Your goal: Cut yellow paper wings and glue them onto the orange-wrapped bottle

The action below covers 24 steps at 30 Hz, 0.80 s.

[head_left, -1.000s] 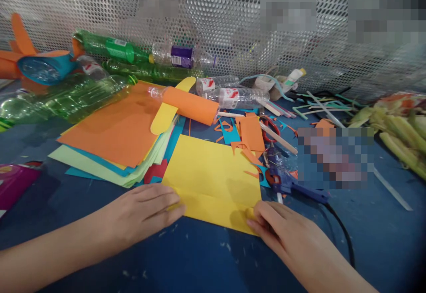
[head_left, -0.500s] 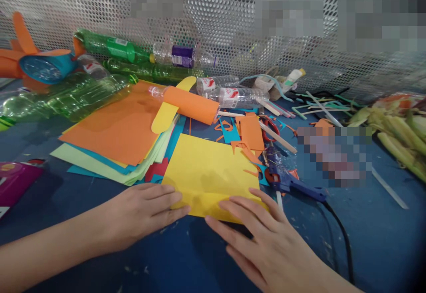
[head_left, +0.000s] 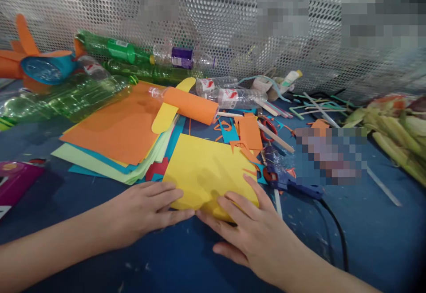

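A yellow sheet of paper [head_left: 203, 164] lies in front of me, its near edge bent up slightly at the right. My left hand [head_left: 149, 209] rests with extended fingers on its near left corner. My right hand [head_left: 246, 226] spreads its fingers over the near right part, fingertips pressing on the paper. The two hands nearly meet at the near edge. Beyond the sheet, an orange paper-wrapped bottle [head_left: 191, 104] with a yellow paper strip [head_left: 165, 118] lies partly on a stack of coloured paper [head_left: 109, 129].
A blue glue gun [head_left: 293, 184] with a black cord lies right of the sheet, near red-handled scissors [head_left: 269, 130] and paper scraps [head_left: 249, 131]. Green bottles [head_left: 89, 93] and clear bottles [head_left: 229, 97] line the perforated metal wall [head_left: 219, 13]. Corn husks [head_left: 399, 138] lie far right.
My right hand has shifted left and slightly up along the sheet's near edge, closer to my left hand. The left hand has barely moved.
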### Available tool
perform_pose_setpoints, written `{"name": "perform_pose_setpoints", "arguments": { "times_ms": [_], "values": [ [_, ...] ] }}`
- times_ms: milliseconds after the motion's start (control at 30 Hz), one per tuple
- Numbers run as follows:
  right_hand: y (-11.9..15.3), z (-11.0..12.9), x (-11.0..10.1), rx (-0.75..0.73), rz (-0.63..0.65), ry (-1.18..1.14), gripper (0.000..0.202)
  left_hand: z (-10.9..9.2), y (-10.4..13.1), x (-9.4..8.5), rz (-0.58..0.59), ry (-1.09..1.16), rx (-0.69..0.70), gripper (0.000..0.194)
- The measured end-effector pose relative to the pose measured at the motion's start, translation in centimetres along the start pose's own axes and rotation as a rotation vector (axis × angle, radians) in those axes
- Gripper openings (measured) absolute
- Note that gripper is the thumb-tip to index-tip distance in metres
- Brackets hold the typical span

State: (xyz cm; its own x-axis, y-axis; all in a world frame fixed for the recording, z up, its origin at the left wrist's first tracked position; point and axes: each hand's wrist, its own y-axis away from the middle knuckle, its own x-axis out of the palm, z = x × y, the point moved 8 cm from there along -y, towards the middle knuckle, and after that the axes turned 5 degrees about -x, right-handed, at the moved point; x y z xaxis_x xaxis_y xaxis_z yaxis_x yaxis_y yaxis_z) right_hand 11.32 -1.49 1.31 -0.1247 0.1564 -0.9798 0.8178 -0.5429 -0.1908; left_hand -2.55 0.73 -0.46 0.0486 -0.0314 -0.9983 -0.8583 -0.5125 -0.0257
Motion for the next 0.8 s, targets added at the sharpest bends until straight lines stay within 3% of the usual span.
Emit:
{"name": "perform_pose_setpoints", "arguments": {
  "times_ms": [333,567,800],
  "values": [
    [3.4,0.1,-0.9,-0.131,-0.069,0.135,0.041,0.2,-0.1,-0.4,-0.065,0.104,0.019,0.045],
    [5.4,-0.8,-2.6,-0.199,-0.117,0.078,0.030,0.1,-0.3,-1.9,-0.133,0.301,0.076,0.044],
    [7.9,-1.5,-1.8,-0.213,-0.157,-0.023,0.027,1.0,-0.3,-3.2,-0.221,0.463,0.012,0.035]
  ]
}}
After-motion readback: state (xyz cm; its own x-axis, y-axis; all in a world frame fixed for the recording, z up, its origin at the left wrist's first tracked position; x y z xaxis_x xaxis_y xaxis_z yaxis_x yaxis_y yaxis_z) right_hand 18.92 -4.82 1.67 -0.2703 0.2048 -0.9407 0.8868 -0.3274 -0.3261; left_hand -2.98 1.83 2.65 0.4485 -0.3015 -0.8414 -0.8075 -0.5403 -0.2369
